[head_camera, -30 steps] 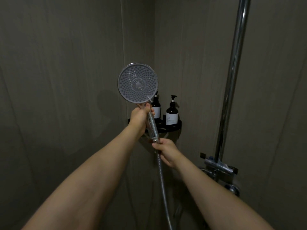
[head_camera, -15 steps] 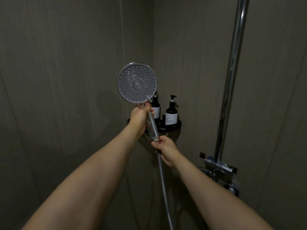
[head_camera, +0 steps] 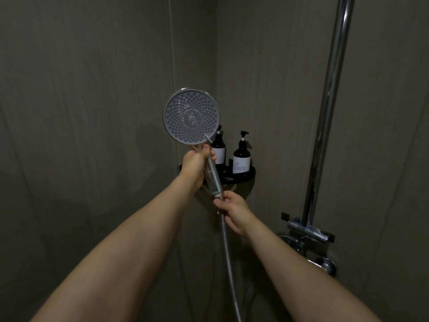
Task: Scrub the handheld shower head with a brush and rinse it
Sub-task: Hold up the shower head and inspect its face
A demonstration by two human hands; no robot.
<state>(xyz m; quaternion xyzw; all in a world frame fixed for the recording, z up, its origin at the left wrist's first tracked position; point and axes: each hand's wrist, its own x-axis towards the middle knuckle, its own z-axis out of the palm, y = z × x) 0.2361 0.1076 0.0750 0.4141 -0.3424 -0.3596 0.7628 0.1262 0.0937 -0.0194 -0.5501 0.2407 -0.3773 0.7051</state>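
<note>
The handheld shower head [head_camera: 191, 117] is held upright in front of me, its round grey nozzle face turned toward the camera. My left hand [head_camera: 196, 165] is wrapped around the upper part of its clear handle, just below the face. My right hand [head_camera: 233, 211] grips the bottom end of the handle where the metal hose [head_camera: 228, 252] joins it. The hose hangs down past my right wrist toward the floor. No brush shows in the head view, and no water runs from the nozzles.
A black corner shelf [head_camera: 241, 178] behind the handle carries two dark pump bottles [head_camera: 242, 156]. A chrome riser pipe [head_camera: 327, 112] runs up the right wall to the mixer valve [head_camera: 308, 233]. Grey tiled walls meet in a corner behind.
The right hand has slid slightly up the hose to the handle's base joint. The shower head and left hand have stayed almost still.
</note>
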